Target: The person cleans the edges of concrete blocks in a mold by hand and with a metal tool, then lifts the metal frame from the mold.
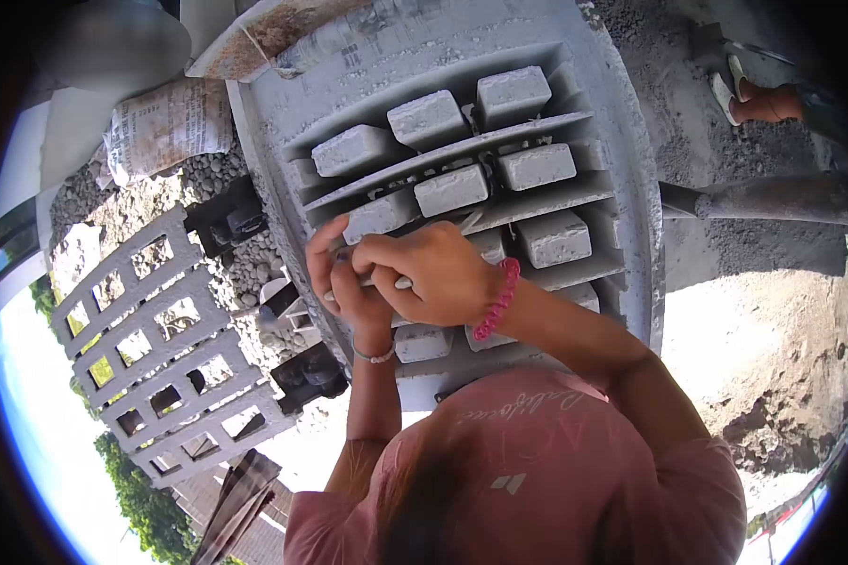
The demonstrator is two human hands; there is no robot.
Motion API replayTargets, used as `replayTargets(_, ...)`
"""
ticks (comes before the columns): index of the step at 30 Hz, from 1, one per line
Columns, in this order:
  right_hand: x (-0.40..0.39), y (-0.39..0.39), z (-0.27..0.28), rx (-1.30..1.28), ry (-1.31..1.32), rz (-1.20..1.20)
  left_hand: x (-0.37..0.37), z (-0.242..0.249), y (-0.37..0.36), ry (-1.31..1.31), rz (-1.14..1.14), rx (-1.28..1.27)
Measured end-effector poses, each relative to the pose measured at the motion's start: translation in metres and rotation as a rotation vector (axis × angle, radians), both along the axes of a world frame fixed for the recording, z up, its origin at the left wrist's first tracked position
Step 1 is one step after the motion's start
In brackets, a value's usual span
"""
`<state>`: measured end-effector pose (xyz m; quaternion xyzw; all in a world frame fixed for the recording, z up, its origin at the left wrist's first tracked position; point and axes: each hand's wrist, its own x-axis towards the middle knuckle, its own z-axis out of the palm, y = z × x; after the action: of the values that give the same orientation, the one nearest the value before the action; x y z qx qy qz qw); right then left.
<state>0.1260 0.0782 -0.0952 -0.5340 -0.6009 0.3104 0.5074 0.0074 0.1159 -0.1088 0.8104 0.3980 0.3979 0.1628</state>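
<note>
My left hand point(356, 287), with a pale beaded bracelet point(375, 356) at the wrist, is curled close against my right hand. The right hand point(438, 268), wearing a pink coiled band point(499, 299), has its fingers bent over the left one. Small pale grey bits show between the fingers, but I cannot make out what they are. Both hands are above a grey metal block mould point(636, 226) with raised rectangular cores point(452, 190) in rows and thin divider plates point(537, 215) between them. My hands hide some of the cores.
A grid-like concrete frame point(174, 306) leans at the left near gravel point(256, 254) and a printed sack point(168, 127). On the right, a metal pipe point(773, 200) juts from the mould. Another person's foot point(763, 104) is at upper right, beside a shovel point(716, 45).
</note>
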Motion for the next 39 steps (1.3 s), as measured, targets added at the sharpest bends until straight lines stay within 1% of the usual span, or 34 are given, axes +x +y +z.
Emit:
replayTargets(1, 0.004, -0.008, 0.019, 0.033, 0.049, 0.018, 0.0, 0.009, -0.009, -0.224, 0.016, -0.308)
replayTargets(2, 0.009, -0.016, 0.034, 0.058, 0.103, 0.042, 0.0, 0.017, -0.018, -0.493, 0.079, -0.578)
replayTargets(3, 0.014, -0.022, 0.042, 0.07, 0.13, 0.043, -0.001, 0.017, -0.021, -0.472, 0.047, -0.52)
replayTargets(6, 0.007, -0.015, -0.013, -0.035, 0.12, -0.004, 0.008, 0.005, -0.013, -0.121, 0.083, -0.258)
replayTargets(7, 0.0, -0.009, -0.008, 0.071, 0.007, -0.065, 0.005, -0.004, -0.008, -0.083, 0.091, -0.201)
replayTargets(8, -0.002, -0.009, 0.0, 0.072, 0.021, -0.037, 0.004, -0.007, -0.001, -0.047, 0.091, -0.144)
replayTargets(9, -0.003, -0.012, 0.013, 0.064, 0.038, -0.01, 0.0, 0.002, 0.003, 0.033, 0.019, 0.032)
replayTargets(10, 0.0, -0.014, 0.026, 0.058, 0.046, 0.014, 0.019, 0.032, -0.014, -0.47, 0.128, -0.413)
replayTargets(11, 0.007, -0.021, 0.045, 0.096, -0.001, 0.06, -0.002, 0.024, -0.024, -0.632, 0.051, -0.464)
replayTargets(13, 0.011, -0.031, 0.059, 0.036, 0.032, 0.133, -0.02, 0.02, -0.039, -0.728, 0.014, -0.531)
replayTargets(15, 0.015, -0.035, 0.062, 0.009, 0.018, 0.19, -0.013, 0.023, -0.044, -0.642, 0.029, -0.517)
replayTargets(18, 0.025, -0.042, 0.062, 0.027, -0.015, 0.153, 0.014, 0.029, -0.048, -0.885, -0.15, -0.559)
replayTargets(19, 0.029, -0.045, 0.064, 0.022, -0.007, 0.16, 0.032, 0.05, -0.049, -0.848, -0.175, -0.594)
replayTargets(21, 0.042, -0.046, 0.069, 0.017, 0.005, 0.175, 0.025, 0.031, -0.049, -0.845, -0.283, -0.648)
replayTargets(22, 0.048, -0.045, 0.062, 0.06, -0.004, 0.154, 0.026, 0.026, -0.048, -0.842, -0.338, -0.673)
replayTargets(23, 0.055, -0.043, 0.048, 0.104, -0.014, 0.13, 0.033, 0.02, -0.049, -0.883, -0.33, -0.697)
replayTargets(24, 0.061, -0.042, 0.034, 0.147, -0.021, 0.108, 0.042, 0.006, -0.045, -0.437, -0.252, -0.408)
replayTargets(26, 0.077, -0.048, 0.002, 0.112, 0.118, 0.082, 0.056, -0.003, -0.044, -0.113, -0.243, -0.261)
replayTargets(28, 0.093, -0.064, 0.01, 0.122, 0.136, 0.067, 0.079, 0.014, -0.048, -0.357, -0.396, -0.55)
replayTargets(30, 0.111, -0.069, 0.019, 0.164, 0.128, 0.055, 0.093, 0.033, -0.051, -0.45, -0.519, -0.589)
replayTargets(32, 0.115, -0.075, 0.023, 0.202, 0.156, 0.076, 0.095, 0.034, -0.058, -0.501, -0.598, -0.624)
replayTargets(33, 0.121, -0.074, 0.015, 0.198, 0.181, 0.017, 0.103, 0.028, -0.054, -0.52, -0.643, -0.613)
replayTargets(34, 0.129, -0.073, 0.005, 0.199, 0.201, -0.041, 0.118, 0.02, -0.052, -0.459, -0.641, -0.662)
replayTargets(35, 0.134, -0.083, -0.016, 0.098, 0.282, -0.225, 0.133, 0.014, -0.053, -0.401, -0.632, -0.714)
replayTargets(37, 0.157, -0.1, -0.03, 0.064, 0.113, -0.39, 0.153, 0.008, -0.054, -0.26, -0.669, -0.63)
replayTargets(38, 0.168, -0.108, -0.028, 0.151, -0.123, -0.373, 0.164, 0.018, -0.058, -0.44, -0.69, -0.477)
replayTargets(39, 0.175, -0.112, -0.03, 0.183, 0.048, -0.385, 0.166, 0.037, -0.061, -0.46, -0.719, -0.461)
